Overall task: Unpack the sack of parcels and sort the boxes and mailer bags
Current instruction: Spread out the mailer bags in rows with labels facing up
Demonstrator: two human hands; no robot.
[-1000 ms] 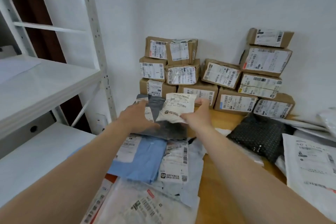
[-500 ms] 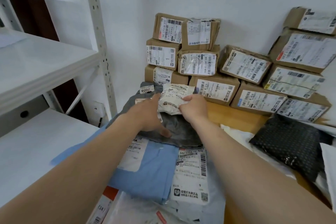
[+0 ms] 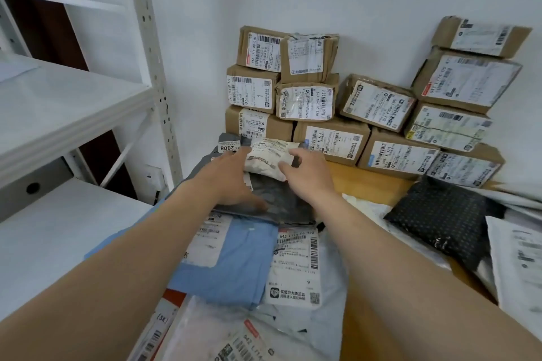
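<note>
A small white mailer bag [image 3: 265,157] lies on top of a grey mailer bag [image 3: 281,196] at the far end of a pile of bags. My left hand [image 3: 225,179] rests flat on the grey bag, its fingers against the small bag's left end. At the small bag's right end, my right hand [image 3: 311,176] touches it with thumb and fingertips, fingers relaxed. Brown cardboard boxes [image 3: 331,138] with shipping labels are stacked against the wall just behind.
A blue mailer bag [image 3: 234,261] and a white labelled bag [image 3: 293,267] lie under my arms. A black dotted bag [image 3: 440,220] and more white bags lie at the right on the wooden table [image 3: 366,184]. White metal shelving [image 3: 58,102] stands at the left.
The small white bag came down from mid-air onto the grey bag. My right hand's grip on it has loosened, and my left hand has flattened on the grey bag.
</note>
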